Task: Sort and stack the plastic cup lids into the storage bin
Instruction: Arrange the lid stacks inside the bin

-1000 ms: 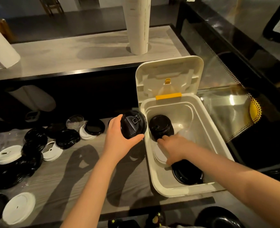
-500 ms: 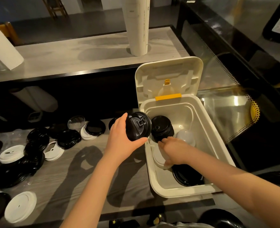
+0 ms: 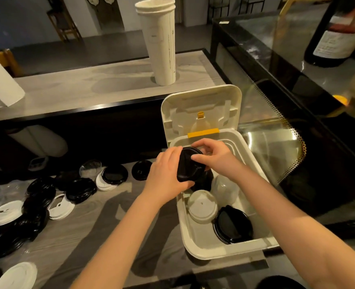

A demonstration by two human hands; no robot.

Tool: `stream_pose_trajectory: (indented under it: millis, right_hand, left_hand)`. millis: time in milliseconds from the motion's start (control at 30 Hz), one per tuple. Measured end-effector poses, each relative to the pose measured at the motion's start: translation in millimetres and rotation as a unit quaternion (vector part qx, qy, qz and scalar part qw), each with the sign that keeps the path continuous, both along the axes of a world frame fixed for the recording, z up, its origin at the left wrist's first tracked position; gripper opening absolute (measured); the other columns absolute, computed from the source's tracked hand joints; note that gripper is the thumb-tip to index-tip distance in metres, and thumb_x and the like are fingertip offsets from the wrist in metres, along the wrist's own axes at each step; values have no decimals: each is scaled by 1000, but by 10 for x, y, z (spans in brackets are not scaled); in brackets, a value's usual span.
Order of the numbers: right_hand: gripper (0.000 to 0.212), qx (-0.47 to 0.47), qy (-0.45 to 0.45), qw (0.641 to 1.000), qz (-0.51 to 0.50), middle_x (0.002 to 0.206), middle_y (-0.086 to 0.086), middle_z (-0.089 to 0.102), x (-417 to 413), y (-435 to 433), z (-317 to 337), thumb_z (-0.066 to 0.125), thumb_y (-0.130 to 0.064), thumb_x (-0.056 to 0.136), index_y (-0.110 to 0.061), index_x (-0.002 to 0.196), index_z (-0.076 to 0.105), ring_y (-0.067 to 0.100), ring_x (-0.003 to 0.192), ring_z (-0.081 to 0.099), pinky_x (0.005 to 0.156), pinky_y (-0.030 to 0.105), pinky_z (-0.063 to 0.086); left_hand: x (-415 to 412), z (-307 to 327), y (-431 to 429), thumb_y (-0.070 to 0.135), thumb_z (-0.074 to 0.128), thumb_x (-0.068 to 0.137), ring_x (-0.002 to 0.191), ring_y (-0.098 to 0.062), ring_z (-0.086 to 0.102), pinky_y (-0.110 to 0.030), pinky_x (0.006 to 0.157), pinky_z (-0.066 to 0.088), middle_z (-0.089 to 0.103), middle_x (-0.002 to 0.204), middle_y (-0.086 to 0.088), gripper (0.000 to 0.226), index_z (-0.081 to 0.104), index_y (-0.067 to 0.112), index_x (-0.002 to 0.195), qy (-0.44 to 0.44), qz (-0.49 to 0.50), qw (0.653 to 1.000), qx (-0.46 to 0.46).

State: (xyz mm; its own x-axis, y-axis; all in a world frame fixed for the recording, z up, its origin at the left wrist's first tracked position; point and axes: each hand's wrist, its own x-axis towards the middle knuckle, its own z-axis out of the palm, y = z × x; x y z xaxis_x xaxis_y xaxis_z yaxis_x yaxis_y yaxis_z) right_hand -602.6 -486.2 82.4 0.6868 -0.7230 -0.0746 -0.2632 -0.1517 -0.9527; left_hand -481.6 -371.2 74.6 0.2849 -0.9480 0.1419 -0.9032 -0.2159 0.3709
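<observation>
The right hand, a second ago down among the white lids, now pinches the black sip lid that the left hand grips with curled fingers, just above the black stack in the storage bin, so stacking it seems next.

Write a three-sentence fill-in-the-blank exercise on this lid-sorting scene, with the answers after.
The left hand and right hand hold a round black plastic lid over the cream rectangular storage bin, whose hinged cover stands ____.
In the bin, the round white plastic lid lies to the ____ of the large black lid.
The plastic strip where cover meets bin is ____.
Missing words: open; left; yellow.
</observation>
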Motion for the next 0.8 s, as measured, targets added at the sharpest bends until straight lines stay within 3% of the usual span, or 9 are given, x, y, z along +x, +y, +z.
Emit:
stream_pose_trajectory:
  millis: [167,267,400,467,533,700,800]
  right_hand:
    - [30,39,49,992,-109,87,8,56,122,-329,-274,69,-14,84,-9,112,60,24,84,61,59,34,56]
    - [41,2,150,984,-99,110,9,57,167,-468,-512,69,-20,84,-7,121,57,30,92,63,65,39,58]
    - [38,-179,304,933,-69,112,8,64,139,-452,-659,60,-37,89,-11,116,60,27,102,59,81,33,47]
    - [34,-244,341,906,-60,110,7,64,122,-442,-684,58,-40,89,-12,109,61,26,103,58,80,33,45]
    - [35,-270,346,897,-59,114,7,61,124,-440,-680,56,-41,90,-12,110,60,27,105,57,83,34,46]
    - [33,-265,288,916,-93,118,5,59,173,-399,-488,53,-35,92,-13,116,60,26,107,57,84,35,46]
    - [32,-295,216,927,-86,116,6,60,241,-315,-352,55,-30,91,-12,116,61,27,104,58,83,38,48]
  left_hand:
    - [138,-229,69,50,59,84,144,-15,14,-31,115,18,18,156,4,83,18,20,149,39,40,997,44]
    - [171,-306,98,49,56,87,144,-13,12,-29,116,13,15,157,6,78,16,23,149,118,34,990,65]
    - [183,-332,93,49,57,87,144,-14,13,-33,117,17,16,156,8,78,16,26,149,127,38,989,65]
    - [196,-353,91,50,57,86,144,-15,14,-36,117,19,16,156,8,78,17,27,149,131,41,988,66]
    - [201,-370,90,51,57,86,144,-15,15,-36,117,19,16,156,8,79,16,28,149,131,42,988,67]
    - [216,-365,96,53,53,87,144,-15,12,-35,116,18,13,157,8,77,14,28,149,113,35,990,74]
    - [327,-339,145,52,46,91,144,-16,13,-33,116,17,15,157,5,70,18,25,149,100,48,992,62]
